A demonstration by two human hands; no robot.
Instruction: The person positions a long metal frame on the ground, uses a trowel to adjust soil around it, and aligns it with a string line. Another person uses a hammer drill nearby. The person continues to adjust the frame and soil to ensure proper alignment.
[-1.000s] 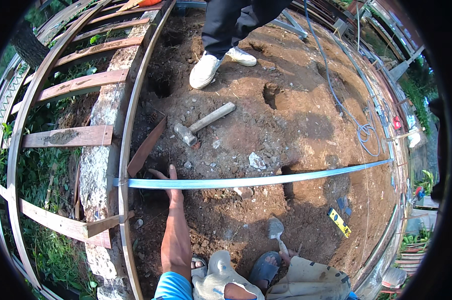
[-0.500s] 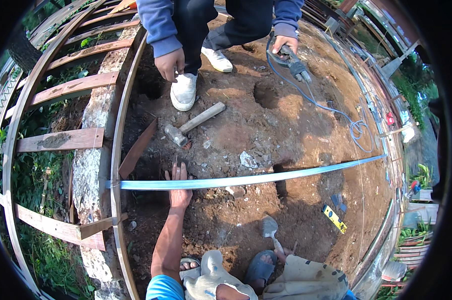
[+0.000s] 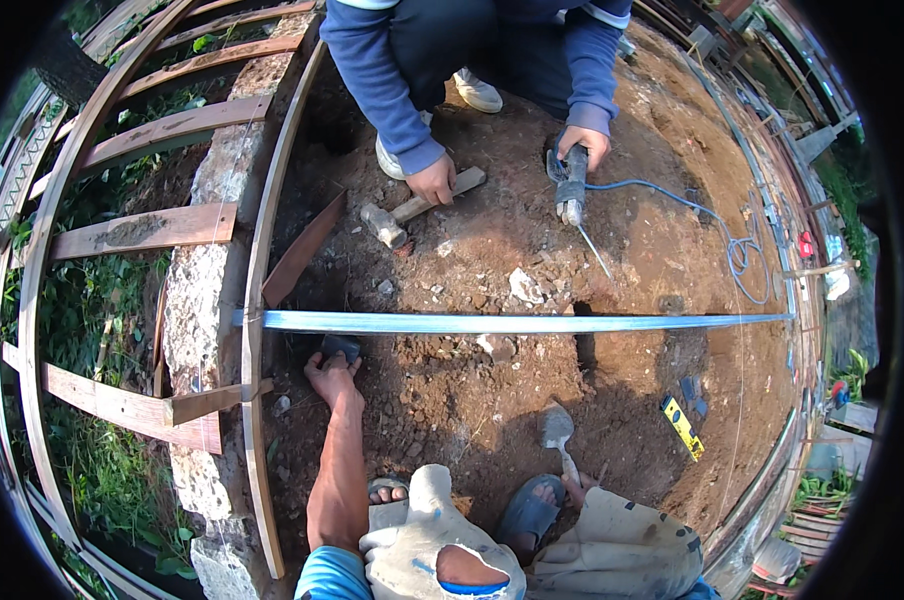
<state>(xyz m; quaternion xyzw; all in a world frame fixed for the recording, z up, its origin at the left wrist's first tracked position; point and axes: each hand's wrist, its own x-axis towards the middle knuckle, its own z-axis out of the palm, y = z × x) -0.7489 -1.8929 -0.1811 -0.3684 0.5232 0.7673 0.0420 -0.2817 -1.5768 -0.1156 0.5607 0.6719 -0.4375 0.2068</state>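
Observation:
My left hand (image 3: 334,380) reaches down to the soil by the wooden form board, fingers closed on a dark grey, flat-sided piece (image 3: 342,347). Just beyond it, a long light-blue bar (image 3: 512,322) spans the ground from the board to the far right side. My right hand (image 3: 577,488), partly hidden by my clothing, is low beside my sandalled foot, closed around the handle of a trowel (image 3: 556,424). The trowel's dirty blade rests on the earth, pointing away from me.
Opposite me a crouching person holds a corded power tool (image 3: 571,190) with a long bit and reaches to a sledgehammer (image 3: 392,224). A yellow level (image 3: 682,428) lies right. Holes pit the soil. Left stand a form board (image 3: 255,420), rough concrete (image 3: 200,330) and wooden slats.
My left hand, earlier spread out past the bar, has drawn back and closed on the dark piece. The other person has crouched, reaching to the hammer and bringing the power tool closer.

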